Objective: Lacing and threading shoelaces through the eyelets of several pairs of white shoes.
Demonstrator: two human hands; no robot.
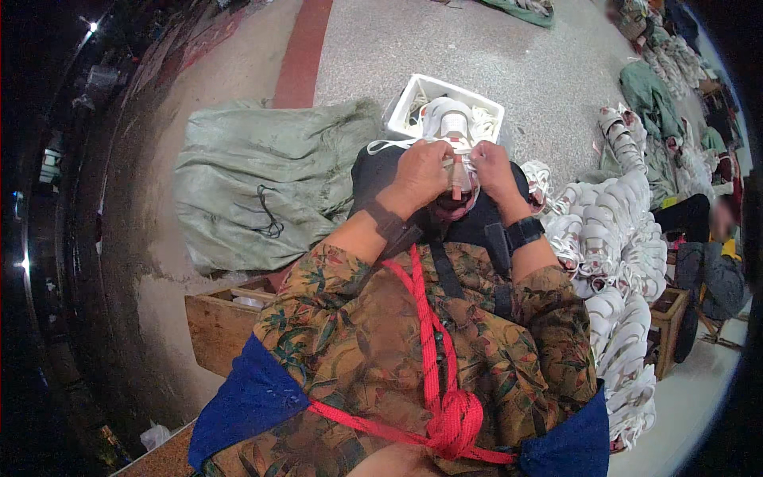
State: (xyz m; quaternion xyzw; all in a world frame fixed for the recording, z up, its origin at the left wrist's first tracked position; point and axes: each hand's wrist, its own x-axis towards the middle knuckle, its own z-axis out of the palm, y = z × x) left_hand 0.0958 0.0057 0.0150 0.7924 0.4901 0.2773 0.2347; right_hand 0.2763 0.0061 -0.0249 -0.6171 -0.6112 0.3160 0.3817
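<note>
A white sneaker [447,121] rests on my dark-trousered lap, its toe pointing away from me and its opening toward me. My left hand [424,172] is closed at the left side of the lacing. A white shoelace [388,145] loops out to the left beside that hand. At the right side of the lacing, my right hand [494,168] is closed too, its fingertips pinching the lace. The sneaker's tongue [457,179] shows between both hands. My fingers hide part of the eyelets.
Behind the sneaker stands a white bin [497,111] of laces. To the left lies a grey-green sack [254,183] above a wooden drawer [211,326]. White sneakers [600,230] are stacked along the right. Another person [722,219] sits at the far right.
</note>
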